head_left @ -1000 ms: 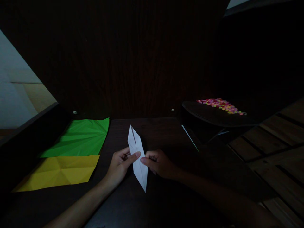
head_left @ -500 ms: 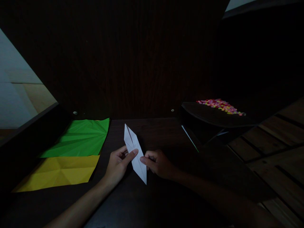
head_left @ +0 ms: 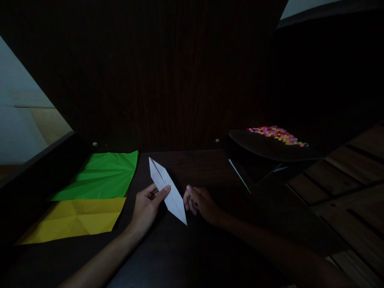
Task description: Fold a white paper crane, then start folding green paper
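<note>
Dim light; deep shadow upper right

The folded paper (head_left: 176, 201) is in the left hand (head_left: 146, 205) over the desktop (head_left: 168, 264), its tips aimed at eleven and five o'clock. Taking that paper as the dial's centre, the left hand is at nine, its thumb on top, and the right hand (head_left: 202, 203) at three, beside the edge; contact cannot be told. The far sheet (head_left: 103, 174) lies between nine and ten, the near sheet (head_left: 79, 218) between eight and nine, adjoining it. The back panel (head_left: 180, 80) stands at twelve; at two, a pile of small pieces (head_left: 279, 135) lies on a shelf (head_left: 249, 143).
</note>
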{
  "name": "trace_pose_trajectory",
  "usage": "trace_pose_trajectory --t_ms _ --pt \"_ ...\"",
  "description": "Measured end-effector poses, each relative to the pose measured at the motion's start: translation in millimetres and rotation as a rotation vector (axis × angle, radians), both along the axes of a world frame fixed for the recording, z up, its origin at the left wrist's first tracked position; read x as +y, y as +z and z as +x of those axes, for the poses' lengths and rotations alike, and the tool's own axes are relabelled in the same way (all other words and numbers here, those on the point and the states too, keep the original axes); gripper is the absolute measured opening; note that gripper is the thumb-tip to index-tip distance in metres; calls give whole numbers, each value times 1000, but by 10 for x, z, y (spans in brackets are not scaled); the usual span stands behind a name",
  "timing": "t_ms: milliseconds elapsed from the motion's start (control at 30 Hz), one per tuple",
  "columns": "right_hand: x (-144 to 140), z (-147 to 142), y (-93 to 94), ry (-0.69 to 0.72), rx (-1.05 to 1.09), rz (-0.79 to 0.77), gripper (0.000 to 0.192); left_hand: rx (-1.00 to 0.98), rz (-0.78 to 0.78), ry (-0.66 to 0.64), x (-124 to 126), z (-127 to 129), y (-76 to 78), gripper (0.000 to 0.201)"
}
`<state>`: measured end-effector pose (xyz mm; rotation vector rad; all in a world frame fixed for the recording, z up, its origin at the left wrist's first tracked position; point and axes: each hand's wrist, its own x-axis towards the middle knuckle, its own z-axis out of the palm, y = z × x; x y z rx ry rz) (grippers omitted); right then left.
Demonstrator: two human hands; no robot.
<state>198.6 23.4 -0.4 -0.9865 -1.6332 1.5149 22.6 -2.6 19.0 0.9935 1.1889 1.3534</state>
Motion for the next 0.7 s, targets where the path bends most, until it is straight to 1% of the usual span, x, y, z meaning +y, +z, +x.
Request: trace_pose_trajectory --t_ms 100,267,400,567,700 --pt "8 14 15 13 -4 13 46 15 3 13 -1 -10 4 28" --pt "-20 13 47 36 -90 101 34 18 7 13 4 -9 10 30" --pt "-33 4 79 25 -96 140 29 21 -1 25 6 1 -2 33" --pt "-24 2 70 12 -85 119 27 -20 -2 20 -2 7 -21 32" --pt "-17 -5 21 0 -36 95 14 -18 -10 49 -8 11 -10 33"
